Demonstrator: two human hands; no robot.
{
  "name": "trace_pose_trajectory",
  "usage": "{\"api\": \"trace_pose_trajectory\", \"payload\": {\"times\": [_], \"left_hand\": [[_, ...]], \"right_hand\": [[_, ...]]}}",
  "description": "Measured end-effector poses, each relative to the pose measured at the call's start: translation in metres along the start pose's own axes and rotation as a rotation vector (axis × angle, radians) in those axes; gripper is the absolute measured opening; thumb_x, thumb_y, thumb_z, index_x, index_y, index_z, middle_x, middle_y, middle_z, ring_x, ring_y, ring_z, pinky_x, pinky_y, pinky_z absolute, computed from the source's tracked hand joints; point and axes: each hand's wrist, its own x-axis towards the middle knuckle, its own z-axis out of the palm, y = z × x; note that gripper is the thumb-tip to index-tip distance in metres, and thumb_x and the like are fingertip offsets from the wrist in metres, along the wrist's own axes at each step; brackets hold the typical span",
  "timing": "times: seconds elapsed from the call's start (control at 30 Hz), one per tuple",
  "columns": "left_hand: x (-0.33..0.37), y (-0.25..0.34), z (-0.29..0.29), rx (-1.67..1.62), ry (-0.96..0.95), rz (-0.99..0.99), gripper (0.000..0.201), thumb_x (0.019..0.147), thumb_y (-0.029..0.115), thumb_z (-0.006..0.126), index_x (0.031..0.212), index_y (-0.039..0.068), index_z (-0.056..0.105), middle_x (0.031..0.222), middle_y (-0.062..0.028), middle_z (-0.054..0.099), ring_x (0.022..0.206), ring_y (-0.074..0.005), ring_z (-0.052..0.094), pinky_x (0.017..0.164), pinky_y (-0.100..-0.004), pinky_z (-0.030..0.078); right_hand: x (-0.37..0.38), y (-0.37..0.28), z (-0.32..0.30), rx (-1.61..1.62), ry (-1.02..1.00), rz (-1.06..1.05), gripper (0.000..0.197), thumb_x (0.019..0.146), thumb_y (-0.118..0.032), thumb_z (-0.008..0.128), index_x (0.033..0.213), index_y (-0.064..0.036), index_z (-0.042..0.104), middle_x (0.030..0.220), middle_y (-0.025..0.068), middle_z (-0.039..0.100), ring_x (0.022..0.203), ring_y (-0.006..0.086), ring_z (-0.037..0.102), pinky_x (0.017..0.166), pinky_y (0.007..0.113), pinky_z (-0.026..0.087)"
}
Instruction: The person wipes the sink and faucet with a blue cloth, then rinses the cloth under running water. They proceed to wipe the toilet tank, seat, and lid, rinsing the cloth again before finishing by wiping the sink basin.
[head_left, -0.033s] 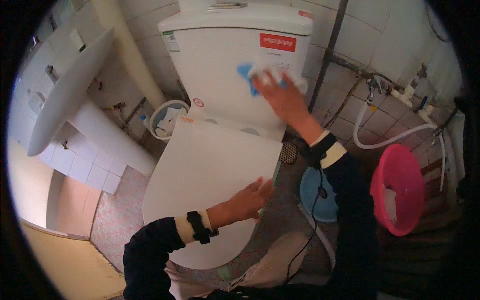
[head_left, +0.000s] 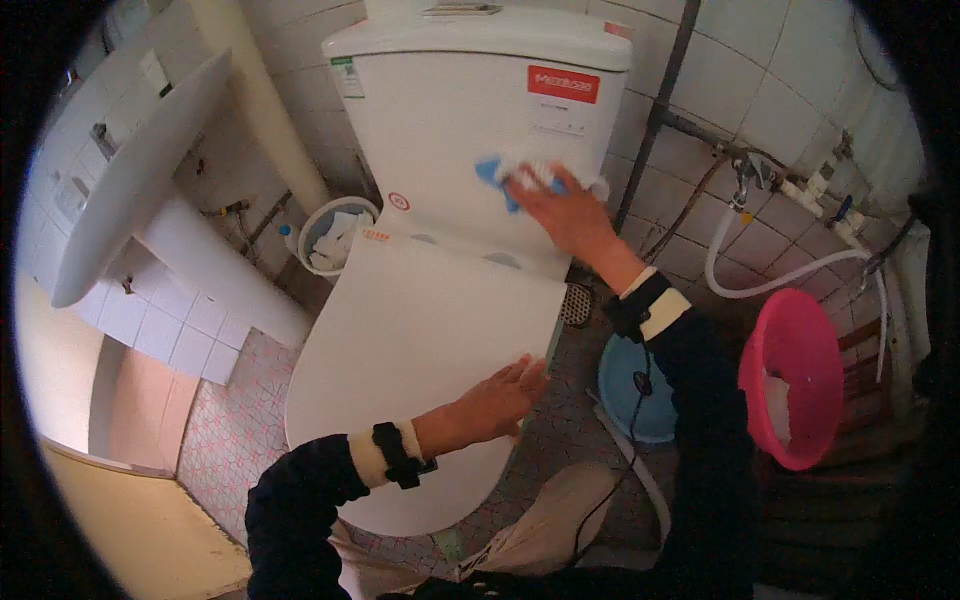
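A white toilet stands in front of me with its lid closed and its tank behind. My right hand presses a blue and white cloth against the lower front of the tank, fingers closed over it. My left hand lies flat with fingers apart on the right edge of the lid and holds nothing. Both forearms wear dark sleeves with black wrist bands.
A white wall sink hangs at the left. A small waste bin with paper stands beside the tank. To the right are a floor drain, a blue basin, a pink basin, a white hose and wall pipes.
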Motion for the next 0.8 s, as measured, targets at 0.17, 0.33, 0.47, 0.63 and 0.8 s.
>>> {"api": "trace_pose_trajectory", "payload": {"times": [0.17,0.33,0.47,0.63,0.8], "left_hand": [[-0.043,-0.004,-0.020,-0.079,0.256,-0.032,0.075,0.068,0.031,0.071,0.122,-0.009,0.040,0.131,-0.0280,0.034,0.128,-0.0392,0.026,0.105,-0.0404,0.026],[-0.141,-0.019,-0.054,-0.120,0.316,-0.281,0.069,0.070,0.029,0.070,0.121,-0.008,0.042,0.134,-0.0246,0.034,0.129,-0.0371,0.027,0.105,-0.0387,0.027],[-0.196,-0.023,-0.059,-0.163,0.295,-0.429,0.071,0.073,0.032,0.068,0.128,-0.002,0.038,0.140,-0.0188,0.028,0.133,-0.0327,0.021,0.106,-0.0388,0.025],[-0.249,-0.009,-0.058,-0.306,0.362,-0.609,0.073,0.069,0.021,0.073,0.131,0.003,0.038,0.143,-0.0148,0.024,0.134,-0.0284,0.018,0.106,-0.0379,0.025],[-0.289,-0.016,-0.058,-0.398,0.519,-0.733,0.068,0.067,0.015,0.074,0.127,0.004,0.044,0.141,-0.0151,0.028,0.133,-0.0284,0.021,0.105,-0.0367,0.028]], "right_hand": [[-0.033,-0.008,0.031,0.091,-0.431,-0.172,0.048,0.080,-0.010,0.051,0.127,-0.0189,0.045,0.134,0.0017,0.040,0.124,0.0212,0.037,0.100,0.038,0.035],[0.051,0.014,-0.053,-0.293,0.159,-0.251,0.049,0.079,-0.009,0.051,0.127,-0.0169,0.044,0.134,0.0024,0.040,0.124,0.0213,0.039,0.101,0.042,0.032],[0.088,-0.007,-0.066,-0.301,0.229,-0.165,0.051,0.078,-0.006,0.052,0.127,-0.0138,0.042,0.137,0.0016,0.036,0.124,0.0229,0.037,0.100,0.044,0.032],[0.012,-0.037,0.012,-0.053,-0.367,-0.252,0.037,0.083,-0.013,0.050,0.120,-0.0184,0.051,0.139,-0.0024,0.034,0.125,0.0284,0.036,0.099,0.039,0.038],[-0.024,0.007,-0.015,-0.274,-0.288,-0.498,0.042,0.079,-0.012,0.052,0.121,-0.0170,0.050,0.136,-0.0029,0.038,0.126,0.0202,0.036,0.103,0.040,0.031]]}}
